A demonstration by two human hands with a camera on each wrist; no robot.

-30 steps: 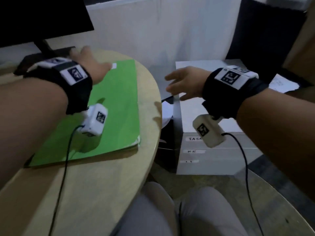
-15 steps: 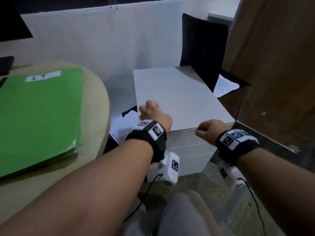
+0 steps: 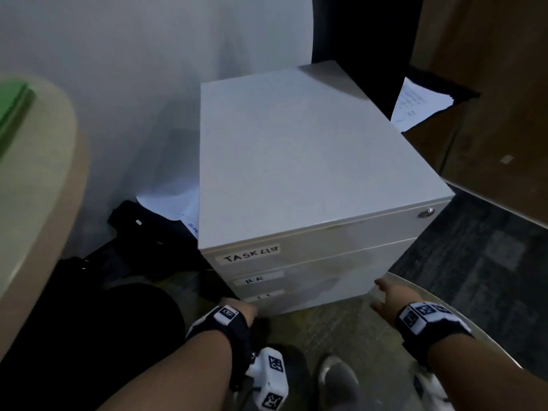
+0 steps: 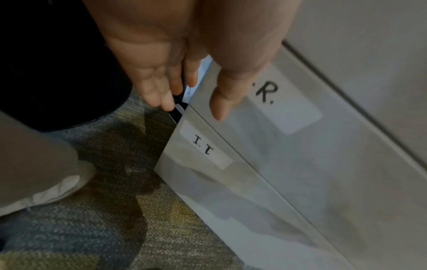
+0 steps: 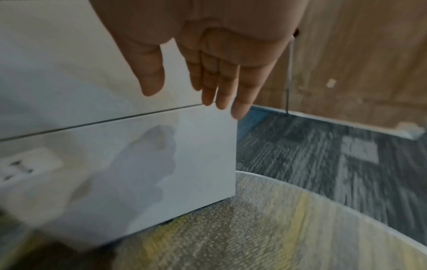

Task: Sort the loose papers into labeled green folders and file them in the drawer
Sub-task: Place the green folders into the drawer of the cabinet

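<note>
At the low drawers of the white cabinet [image 3: 296,161], the left hand [image 4: 184,60] and right hand [image 5: 208,60] reach with fingers released toward the closed I.T drawer [image 4: 231,182], probably to pull it open, while the green folder [image 3: 13,108] waits on the desk [image 3: 38,188]

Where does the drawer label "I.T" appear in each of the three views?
Head: I.T label, low centre, on the bottom drawer beside the left hand.
Left wrist: I.T label, centre, below the fingers.
Right wrist: blurred white label at the left edge, probably it.
Shared landmark: the seam above that drawer.
</note>
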